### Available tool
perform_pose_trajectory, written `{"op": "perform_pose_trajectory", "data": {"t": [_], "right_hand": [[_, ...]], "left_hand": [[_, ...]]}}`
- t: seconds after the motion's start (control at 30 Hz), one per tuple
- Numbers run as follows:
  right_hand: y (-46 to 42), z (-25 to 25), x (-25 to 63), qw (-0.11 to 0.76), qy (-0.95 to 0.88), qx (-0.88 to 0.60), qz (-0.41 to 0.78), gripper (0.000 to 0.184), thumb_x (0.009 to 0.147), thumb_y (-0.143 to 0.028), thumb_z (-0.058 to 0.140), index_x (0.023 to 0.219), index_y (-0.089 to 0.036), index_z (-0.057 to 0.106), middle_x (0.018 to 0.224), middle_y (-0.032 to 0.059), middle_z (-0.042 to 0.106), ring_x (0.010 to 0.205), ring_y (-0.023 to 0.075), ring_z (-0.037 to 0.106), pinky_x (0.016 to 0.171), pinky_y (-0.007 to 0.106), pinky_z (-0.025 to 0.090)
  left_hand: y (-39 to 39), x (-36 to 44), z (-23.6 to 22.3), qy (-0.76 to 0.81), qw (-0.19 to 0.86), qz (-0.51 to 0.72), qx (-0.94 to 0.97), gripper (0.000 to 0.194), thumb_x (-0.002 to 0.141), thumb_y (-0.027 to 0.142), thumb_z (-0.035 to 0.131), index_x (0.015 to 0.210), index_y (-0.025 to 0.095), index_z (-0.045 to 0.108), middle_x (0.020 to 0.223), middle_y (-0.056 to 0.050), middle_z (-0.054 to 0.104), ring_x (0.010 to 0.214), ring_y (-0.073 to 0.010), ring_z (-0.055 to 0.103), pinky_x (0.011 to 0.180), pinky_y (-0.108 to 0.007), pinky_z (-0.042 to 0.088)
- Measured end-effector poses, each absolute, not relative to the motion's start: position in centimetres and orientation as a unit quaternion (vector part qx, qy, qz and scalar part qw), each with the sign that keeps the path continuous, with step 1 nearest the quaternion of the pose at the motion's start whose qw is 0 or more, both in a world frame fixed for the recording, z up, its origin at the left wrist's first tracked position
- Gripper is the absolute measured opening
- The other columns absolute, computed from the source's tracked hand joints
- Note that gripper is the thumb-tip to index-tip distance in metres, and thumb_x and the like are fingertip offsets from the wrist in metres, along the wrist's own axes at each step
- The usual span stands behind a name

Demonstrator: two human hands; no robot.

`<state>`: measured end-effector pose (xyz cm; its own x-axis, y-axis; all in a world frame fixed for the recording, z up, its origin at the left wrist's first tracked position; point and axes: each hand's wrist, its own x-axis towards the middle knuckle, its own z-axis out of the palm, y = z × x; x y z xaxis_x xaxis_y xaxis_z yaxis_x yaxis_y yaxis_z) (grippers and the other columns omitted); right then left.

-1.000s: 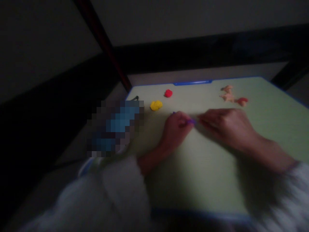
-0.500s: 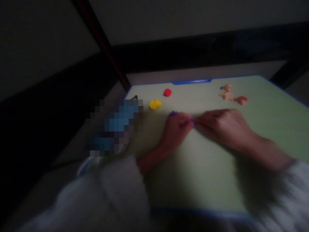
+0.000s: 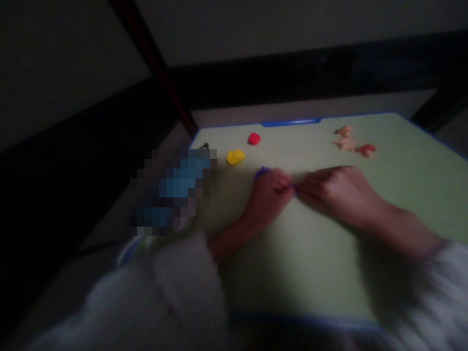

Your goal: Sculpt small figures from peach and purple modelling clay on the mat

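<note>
Over the middle of the table, my left hand (image 3: pixel 271 196) and my right hand (image 3: pixel 338 195) meet fingertip to fingertip. A small bit of purple modelling clay (image 3: pixel 295 190) shows between them, pinched by both hands. My fingers hide most of its shape. Just beyond the left knuckles lies another purple lump of clay (image 3: pixel 262 171), partly covered by that hand. Farther off are a yellow lump of clay (image 3: pixel 235 157) and a smaller red lump (image 3: pixel 254 139).
Pale table (image 3: pixel 310 273) with blue edging. At the far right lie a few peach-coloured shaped pieces (image 3: pixel 344 144), with a red-topped one (image 3: pixel 366 150) beside them. A pixelated blue object (image 3: pixel 183 183) stands at the left edge. The light is dim.
The hands stay together at the same spot, with only a slight shift of the fingers. A little more of the purple lump behind my left hand shows.
</note>
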<state>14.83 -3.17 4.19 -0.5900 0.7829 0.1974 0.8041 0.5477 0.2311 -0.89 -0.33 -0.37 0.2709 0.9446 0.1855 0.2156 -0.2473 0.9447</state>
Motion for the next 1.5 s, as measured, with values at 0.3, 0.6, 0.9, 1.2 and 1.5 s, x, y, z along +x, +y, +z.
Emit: {"op": "perform_pose_trajectory", "data": {"t": [0.3, 0.6, 0.9, 1.2, 1.5], "right_hand": [[-2.9, 3.8, 14.7, 0.04, -0.881, -0.448, -0.15, 0.022, 0.086, -0.027, 0.052, 0.073, -0.022, 0.069, 0.069, 0.0025, 0.069, 0.06, 0.0188, 0.062, 0.05, 0.03, 0.016], [-3.5, 4.9, 14.8, 0.039, -0.874, -0.463, -0.141, 0.024, 0.089, -0.024, 0.047, 0.079, -0.017, 0.068, 0.074, 0.0066, 0.07, 0.061, 0.017, 0.061, 0.051, 0.03, 0.019], [-2.8, 3.7, 14.9, 0.073, -0.876, -0.452, -0.154, 0.02, 0.085, -0.024, 0.053, 0.073, -0.02, 0.069, 0.068, 0.0026, 0.07, 0.055, 0.0148, 0.059, 0.05, 0.028, 0.016], [-3.1, 3.5, 14.8, 0.101, -0.864, -0.474, -0.138, 0.028, 0.086, -0.028, 0.049, 0.069, -0.017, 0.069, 0.063, 0.0042, 0.068, 0.051, 0.0131, 0.056, 0.049, 0.027, 0.016], [-3.2, 3.5, 14.6, 0.109, -0.85, -0.503, -0.109, 0.03, 0.086, -0.03, 0.047, 0.07, -0.017, 0.069, 0.062, 0.0049, 0.067, 0.051, 0.013, 0.055, 0.049, 0.027, 0.017]], "left_hand": [[-0.4, -0.9, -0.3, 0.437, 0.438, 0.413, 0.668, 0.014, 0.063, 0.005, 0.057, 0.073, 0.015, 0.055, 0.064, 0.002, 0.058, 0.061, -0.0085, 0.057, 0.057, -0.02, 0.046], [-0.3, -1.0, -0.4, 0.429, 0.434, 0.428, 0.667, 0.011, 0.064, 0.007, 0.057, 0.069, 0.016, 0.054, 0.064, 0.002, 0.06, 0.061, -0.0095, 0.058, 0.058, -0.021, 0.046], [-0.4, -1.0, -0.5, 0.427, 0.437, 0.425, 0.668, 0.012, 0.064, 0.007, 0.056, 0.071, 0.016, 0.054, 0.065, 0.001, 0.059, 0.061, -0.0099, 0.059, 0.057, -0.021, 0.046], [-0.6, -0.9, -0.3, 0.423, 0.435, 0.434, 0.666, 0.011, 0.063, 0.011, 0.061, 0.068, 0.016, 0.053, 0.069, 0.0, 0.061, 0.066, -0.011, 0.061, 0.062, -0.023, 0.048], [-0.6, -1.0, -0.2, 0.431, 0.445, 0.443, 0.648, 0.013, 0.062, 0.009, 0.062, 0.067, 0.016, 0.053, 0.068, 0.0, 0.062, 0.067, -0.0109, 0.061, 0.064, -0.024, 0.049]]}}
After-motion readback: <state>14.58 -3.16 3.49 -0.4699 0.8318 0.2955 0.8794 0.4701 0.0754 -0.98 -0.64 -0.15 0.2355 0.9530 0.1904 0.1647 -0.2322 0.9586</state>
